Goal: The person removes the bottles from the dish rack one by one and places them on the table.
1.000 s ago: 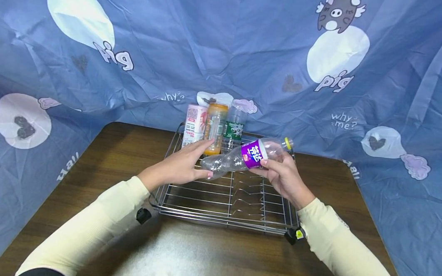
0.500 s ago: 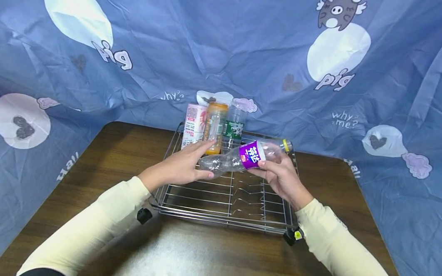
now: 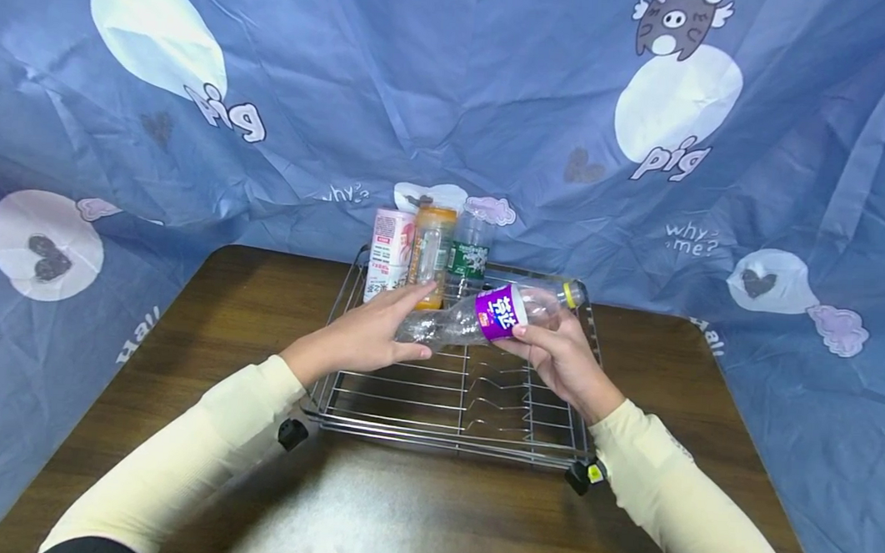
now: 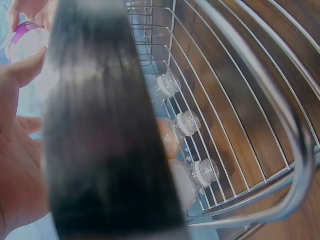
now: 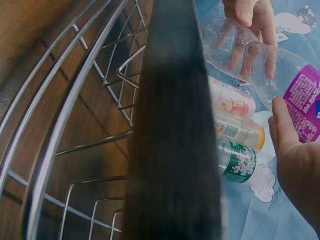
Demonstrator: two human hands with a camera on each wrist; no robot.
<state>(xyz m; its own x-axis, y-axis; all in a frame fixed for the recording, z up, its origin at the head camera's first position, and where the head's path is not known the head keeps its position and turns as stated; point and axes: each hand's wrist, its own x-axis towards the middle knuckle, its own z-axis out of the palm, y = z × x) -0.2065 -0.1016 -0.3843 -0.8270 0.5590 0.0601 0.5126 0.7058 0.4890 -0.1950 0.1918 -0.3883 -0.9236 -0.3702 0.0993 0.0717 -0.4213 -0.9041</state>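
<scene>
A clear, ridged plastic bottle (image 3: 502, 311) with a purple label and a yellow neck ring lies nearly level above the wire rack (image 3: 406, 396). My right hand (image 3: 562, 350) grips it near the label, thumb in front. Its neck points right. Around the base end is my left hand (image 3: 360, 331), fingers fairly straight and thumb apart; through the clear plastic its fingers show behind the bottle in the right wrist view. Whether they press on it I cannot tell. Beyond stand a pink-and-white bottle (image 3: 388, 253), an orange-ended bottle (image 3: 430, 251) and a green-labelled bottle (image 3: 468, 259).
In the left wrist view the standing bottles' necks (image 4: 189, 123) point down into the rack wires. The rack rests on a brown wooden table (image 3: 400, 508). A blue printed cloth (image 3: 452, 102) hangs behind and at both sides. A dark band blocks part of each wrist view.
The purple-labelled bottle has shifted slightly left, deeper between my left thumb and fingers, and my right hand has moved with it. The standing bottles have stayed put.
</scene>
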